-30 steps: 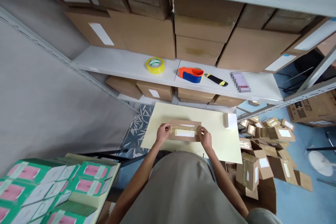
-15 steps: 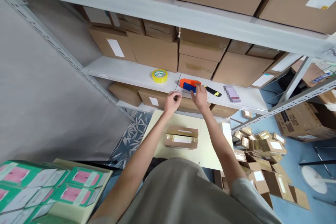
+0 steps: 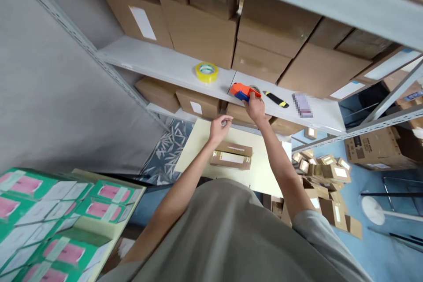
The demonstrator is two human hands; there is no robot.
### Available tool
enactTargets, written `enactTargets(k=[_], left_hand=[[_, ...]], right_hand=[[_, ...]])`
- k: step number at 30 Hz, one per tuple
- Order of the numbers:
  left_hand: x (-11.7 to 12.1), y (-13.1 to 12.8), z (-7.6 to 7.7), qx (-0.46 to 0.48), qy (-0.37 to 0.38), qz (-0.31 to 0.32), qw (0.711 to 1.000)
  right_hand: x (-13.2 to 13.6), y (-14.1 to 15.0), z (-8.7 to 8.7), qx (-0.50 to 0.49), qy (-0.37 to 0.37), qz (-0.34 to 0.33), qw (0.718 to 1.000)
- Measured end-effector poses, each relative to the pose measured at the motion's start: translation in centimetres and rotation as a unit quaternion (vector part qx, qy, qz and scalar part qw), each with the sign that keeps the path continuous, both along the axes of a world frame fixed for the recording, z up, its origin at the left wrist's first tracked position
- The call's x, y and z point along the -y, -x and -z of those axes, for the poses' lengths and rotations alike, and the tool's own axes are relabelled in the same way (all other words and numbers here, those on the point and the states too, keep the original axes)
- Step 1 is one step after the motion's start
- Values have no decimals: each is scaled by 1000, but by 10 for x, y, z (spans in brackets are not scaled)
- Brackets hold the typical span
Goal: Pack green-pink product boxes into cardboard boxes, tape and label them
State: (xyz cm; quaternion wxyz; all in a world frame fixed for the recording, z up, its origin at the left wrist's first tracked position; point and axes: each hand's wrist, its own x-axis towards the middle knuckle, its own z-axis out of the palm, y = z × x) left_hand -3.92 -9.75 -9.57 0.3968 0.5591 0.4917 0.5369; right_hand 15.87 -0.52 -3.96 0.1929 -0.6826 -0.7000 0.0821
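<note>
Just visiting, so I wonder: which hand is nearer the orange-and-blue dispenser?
The right hand, which grasps the dispenser; the left hand is apart, lower left in view.

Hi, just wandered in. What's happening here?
A person's right hand grips an orange and blue tape dispenser at the shelf. The left hand is loosely curled, with nothing visible in it. Below, a small labelled cardboard box rests on a cream table, untouched. A yellow tape roll and a knife lie beside the dispenser.
</note>
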Motion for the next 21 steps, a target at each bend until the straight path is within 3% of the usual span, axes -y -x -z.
enactTargets(k=[2,3,6,8,10,12,17,21], left_hand=[[34,9,16,30,2,8,1000],[53,13,23,39,7,10,999],[110,22,38,41,44,11,998],[140,26,42,19,66,19,997],[160,30,43,-9,80,35,996],[171,34,43,-37,94,61,993],[176,47,35,-81,110,109,985],[161,63,16,8,141,93,986]], right_hand=[[45,4,27,-158,8,-10,987],[74,9,42,-248,22,-23,968],[162,28,77,-478,100,-51,871],[210,42,90,-540,143,-35,829],[240,51,93,-556,167,-17,814],[255,54,92,-548,185,-12,816],[262,48,85,-487,218,-43,845],[273,36,83,-473,273,-82,834]])
